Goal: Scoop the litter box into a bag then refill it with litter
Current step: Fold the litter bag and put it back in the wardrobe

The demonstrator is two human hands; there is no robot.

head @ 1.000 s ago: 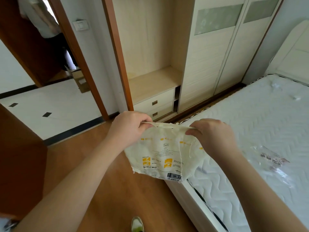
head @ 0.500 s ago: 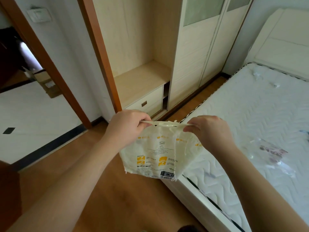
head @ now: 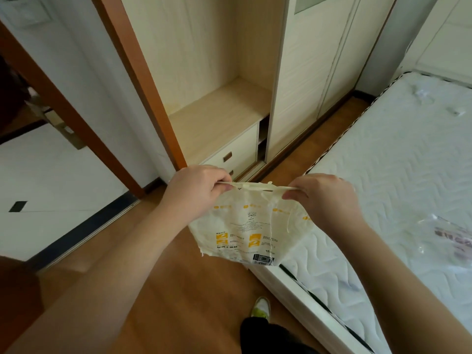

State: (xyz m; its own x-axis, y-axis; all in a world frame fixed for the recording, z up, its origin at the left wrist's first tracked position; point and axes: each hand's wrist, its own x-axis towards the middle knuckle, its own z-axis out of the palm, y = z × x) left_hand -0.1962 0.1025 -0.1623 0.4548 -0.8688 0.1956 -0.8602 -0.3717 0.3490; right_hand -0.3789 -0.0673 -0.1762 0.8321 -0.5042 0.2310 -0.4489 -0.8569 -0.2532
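A cream plastic bag (head: 251, 229) with yellow squares and small print hangs flat in front of me, above the bed's corner. My left hand (head: 195, 186) pinches the left end of its top edge. My right hand (head: 324, 198) pinches the right end, and the edge is stretched taut between them. The bag looks limp and flat. No litter box or scoop is in view.
A bare white mattress (head: 398, 175) fills the right side, with a clear plastic wrapper (head: 449, 241) lying on it. An open wardrobe niche with drawers (head: 229, 154) stands ahead. A doorway with a brown frame (head: 76, 118) opens at left. Wooden floor (head: 158, 290) lies below, with my shoe (head: 260, 306) on it.
My view has swung right and downward, so the doorway slid left and my shoe came into sight. Both hands keep hold of the bag's top edge, now pulled a little wider.
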